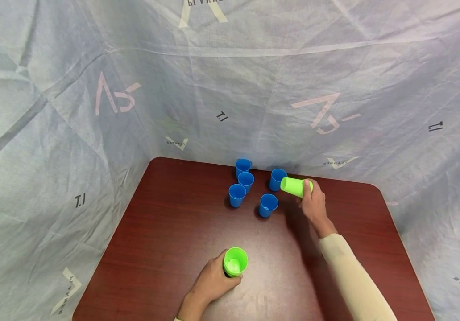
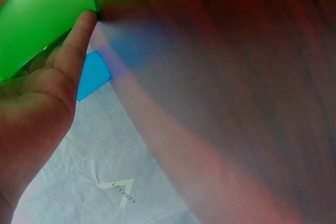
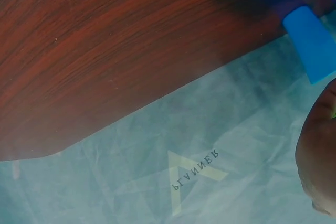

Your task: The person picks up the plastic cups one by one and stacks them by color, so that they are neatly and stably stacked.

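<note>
My left hand (image 1: pixel 215 277) grips a green cup (image 1: pixel 235 262) near the front of the table, its mouth facing up and more rims showing just under its own. In the left wrist view the green cup (image 2: pixel 47 22) lies between the thumb and fingers. At the back right my right hand (image 1: pixel 314 203) holds another green cup (image 1: pixel 292 186) tipped on its side, mouth to the left. That mouth overlaps a blue cup (image 1: pixel 276 180) standing behind it. Only part of the right hand (image 3: pixel 319 156) shows in the right wrist view, beside a blue cup (image 3: pixel 311 45).
Upright blue cups stand toward the back: a blue cup (image 1: pixel 268 205) left of the right hand, and a row with a rear cup (image 1: pixel 243 167), a middle cup (image 1: pixel 246 181) and a front cup (image 1: pixel 236 196). Grey cloth (image 1: pixel 230 111) hangs behind the brown table (image 1: pixel 165 232).
</note>
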Available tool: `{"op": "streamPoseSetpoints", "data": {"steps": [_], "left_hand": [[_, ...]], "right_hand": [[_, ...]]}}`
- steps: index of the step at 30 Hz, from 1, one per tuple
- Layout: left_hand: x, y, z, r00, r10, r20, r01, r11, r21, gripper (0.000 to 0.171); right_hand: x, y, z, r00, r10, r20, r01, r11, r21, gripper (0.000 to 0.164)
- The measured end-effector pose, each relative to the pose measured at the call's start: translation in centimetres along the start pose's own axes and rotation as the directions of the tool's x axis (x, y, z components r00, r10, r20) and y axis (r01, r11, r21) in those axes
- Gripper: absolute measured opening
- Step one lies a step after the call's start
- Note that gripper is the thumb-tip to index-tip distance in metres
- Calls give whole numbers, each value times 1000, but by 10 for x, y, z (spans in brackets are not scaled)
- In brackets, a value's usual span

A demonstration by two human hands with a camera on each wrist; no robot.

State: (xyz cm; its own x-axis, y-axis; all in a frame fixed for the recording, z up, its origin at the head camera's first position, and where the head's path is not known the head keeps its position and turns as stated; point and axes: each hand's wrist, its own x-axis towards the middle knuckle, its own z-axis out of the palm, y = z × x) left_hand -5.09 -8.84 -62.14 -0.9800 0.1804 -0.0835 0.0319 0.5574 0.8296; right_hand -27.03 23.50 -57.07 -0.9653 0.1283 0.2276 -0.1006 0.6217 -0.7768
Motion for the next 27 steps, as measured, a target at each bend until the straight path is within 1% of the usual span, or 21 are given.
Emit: {"op": "streamPoseSetpoints", "data": {"steps": [4,8,11,16,22,27], "left_hand": [[0,0,0,1000,-1,4,1,1000,-5,66],[1,0,0,1000,-4,5,4,1000,-7,66],[1,0,0,1000,-8,2,8,1000,-7,65],[0,0,0,1000,-4,-8,4,1000,-6,63],[-1,0,1,1000,-2,-12,2,1000,4,64],[0,0,1,1000,-7,-8,7,1000,-1,64]], "right_hand": [[-1,-1,2,997,-56,-44,55,998,-23,52],[-2,-4,4,992,-109,-65,110,994,6,48],[-4,-6,6,989,-132,-74,132,991,4,49],[-11,-15,7,981,-179,-70,180,984,9,49],[-25,-24,12,961,-272,-45,272,962,-4,42],[-34,-30,18,952,-305,-37,306,952,15,41]]}}
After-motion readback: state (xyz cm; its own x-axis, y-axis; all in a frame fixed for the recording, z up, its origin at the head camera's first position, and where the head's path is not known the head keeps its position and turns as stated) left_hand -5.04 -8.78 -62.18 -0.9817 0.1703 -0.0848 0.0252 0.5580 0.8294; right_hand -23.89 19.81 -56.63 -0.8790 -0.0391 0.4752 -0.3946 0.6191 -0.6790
